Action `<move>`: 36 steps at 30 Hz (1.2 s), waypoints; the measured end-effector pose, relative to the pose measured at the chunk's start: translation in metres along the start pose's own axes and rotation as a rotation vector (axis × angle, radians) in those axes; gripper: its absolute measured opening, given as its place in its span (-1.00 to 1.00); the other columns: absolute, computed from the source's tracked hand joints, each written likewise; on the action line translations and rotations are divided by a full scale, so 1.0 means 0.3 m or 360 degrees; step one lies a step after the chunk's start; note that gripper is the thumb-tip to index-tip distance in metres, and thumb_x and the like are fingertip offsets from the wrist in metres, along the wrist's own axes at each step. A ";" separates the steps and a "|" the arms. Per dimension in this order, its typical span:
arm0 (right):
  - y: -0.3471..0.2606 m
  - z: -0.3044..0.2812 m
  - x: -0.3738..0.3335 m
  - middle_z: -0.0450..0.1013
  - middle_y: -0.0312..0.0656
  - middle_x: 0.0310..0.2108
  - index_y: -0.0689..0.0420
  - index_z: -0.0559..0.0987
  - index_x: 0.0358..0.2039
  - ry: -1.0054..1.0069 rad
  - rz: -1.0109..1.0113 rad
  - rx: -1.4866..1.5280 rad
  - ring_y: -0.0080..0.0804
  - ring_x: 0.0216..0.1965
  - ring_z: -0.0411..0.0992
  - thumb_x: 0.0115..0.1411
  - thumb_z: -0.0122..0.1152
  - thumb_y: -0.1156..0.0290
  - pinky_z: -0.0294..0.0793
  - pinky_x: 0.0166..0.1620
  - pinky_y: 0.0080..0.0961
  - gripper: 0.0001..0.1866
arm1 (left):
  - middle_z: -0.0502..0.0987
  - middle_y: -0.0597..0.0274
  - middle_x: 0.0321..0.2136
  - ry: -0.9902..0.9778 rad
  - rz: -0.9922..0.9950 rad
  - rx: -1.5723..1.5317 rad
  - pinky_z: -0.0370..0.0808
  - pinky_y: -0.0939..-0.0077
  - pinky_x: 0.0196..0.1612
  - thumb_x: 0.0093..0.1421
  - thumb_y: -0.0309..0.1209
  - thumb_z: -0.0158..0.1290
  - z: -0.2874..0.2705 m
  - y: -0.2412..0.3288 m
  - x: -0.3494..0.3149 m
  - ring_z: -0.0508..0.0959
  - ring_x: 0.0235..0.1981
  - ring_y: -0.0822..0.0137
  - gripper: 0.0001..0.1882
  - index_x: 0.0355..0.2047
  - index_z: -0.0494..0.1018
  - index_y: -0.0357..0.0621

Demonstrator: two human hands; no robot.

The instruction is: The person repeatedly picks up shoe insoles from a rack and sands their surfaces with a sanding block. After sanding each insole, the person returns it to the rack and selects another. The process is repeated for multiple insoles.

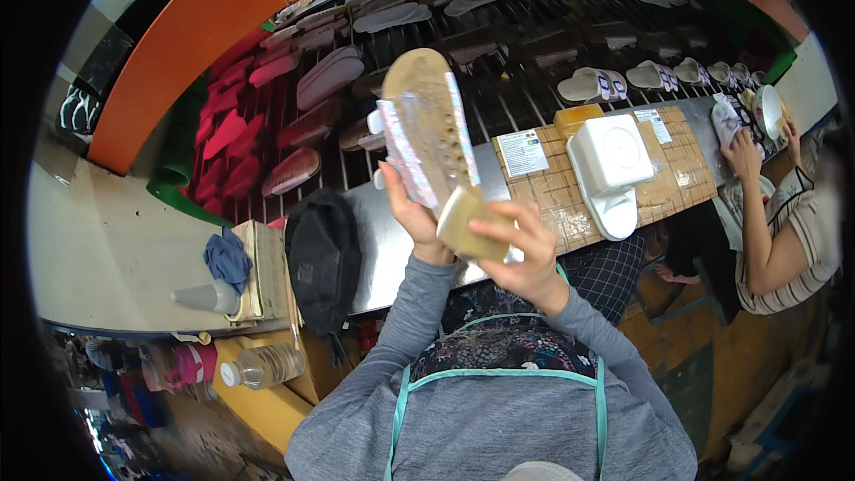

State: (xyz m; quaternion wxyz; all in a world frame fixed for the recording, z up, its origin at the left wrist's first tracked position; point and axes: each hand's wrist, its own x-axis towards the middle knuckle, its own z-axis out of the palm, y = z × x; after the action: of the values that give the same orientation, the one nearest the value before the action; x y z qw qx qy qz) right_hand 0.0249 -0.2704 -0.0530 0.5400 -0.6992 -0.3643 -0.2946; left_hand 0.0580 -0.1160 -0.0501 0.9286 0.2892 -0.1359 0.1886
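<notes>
Left hand (420,228) grasps the sandal (422,116) at its lower left, right hand (527,258) clasping a tan block (463,224).

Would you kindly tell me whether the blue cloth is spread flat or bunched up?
Bunched up: the blue cloth shows as a creased, irregular lump.

Both forearms (415,301) angle up and inward, sleeved to the wrists (554,294). Left hand (419,221) upright, closed in a grip, partly hidden; right hand (525,254) just beside it, fingers (500,232) pointing leftward, also gripping.
</notes>
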 end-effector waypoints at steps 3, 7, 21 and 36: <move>0.003 -0.017 -0.053 0.47 -0.12 -0.13 0.01 0.63 -0.14 -0.0027 -0.0050 -0.0032 -0.26 -0.15 0.47 -0.25 0.32 0.57 0.37 -0.07 -0.38 -0.48 | 0.43 0.17 0.06 0.0164 0.0069 -0.0057 0.41 0.34 0.08 0.36 0.11 -0.32 -0.051 0.039 0.029 0.48 0.01 0.24 -0.37 0.19 0.25 -0.11; 0.007 -0.025 -0.072 0.43 -0.05 -0.10 0.04 0.56 -0.16 0.0419 0.0473 -0.0135 -0.20 -0.13 0.45 -0.22 0.38 0.60 0.44 -0.16 -0.39 -0.50 | 0.43 0.17 0.06 0.0141 0.0030 -0.0195 0.42 0.33 0.09 0.36 0.10 -0.31 -0.073 0.038 0.025 0.48 0.01 0.23 -0.38 0.18 0.26 -0.11; -0.022 -0.050 -0.050 0.34 -0.11 -0.24 0.10 0.45 -0.22 0.0475 0.0156 -0.0484 -0.23 -0.21 0.42 -0.26 0.51 0.56 0.45 -0.25 -0.41 -0.46 | 0.47 0.08 0.03 -0.0041 -0.0397 -0.0502 0.49 0.30 0.03 0.35 0.10 -0.28 -0.018 0.002 -0.049 0.53 -0.03 0.20 -0.36 0.16 0.30 -0.16; -0.021 -0.053 -0.104 0.45 -0.14 -0.19 0.00 0.63 -0.15 -0.0102 0.0017 -0.0336 -0.25 -0.21 0.44 -0.30 0.38 0.45 0.23 -0.13 -0.36 -0.46 | 0.48 0.04 0.01 0.0102 -0.0311 -0.0307 0.46 0.28 0.07 0.37 0.01 -0.27 -0.120 -0.010 -0.004 0.52 -0.02 0.16 -0.42 0.12 0.33 -0.21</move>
State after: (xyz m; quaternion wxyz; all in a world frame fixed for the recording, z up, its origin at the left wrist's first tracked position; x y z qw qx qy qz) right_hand 0.0019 -0.2909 -0.0707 0.4532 -0.7631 -0.3445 -0.3059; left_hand 0.0635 -0.0973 -0.0806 0.9699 0.2043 -0.0949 0.0926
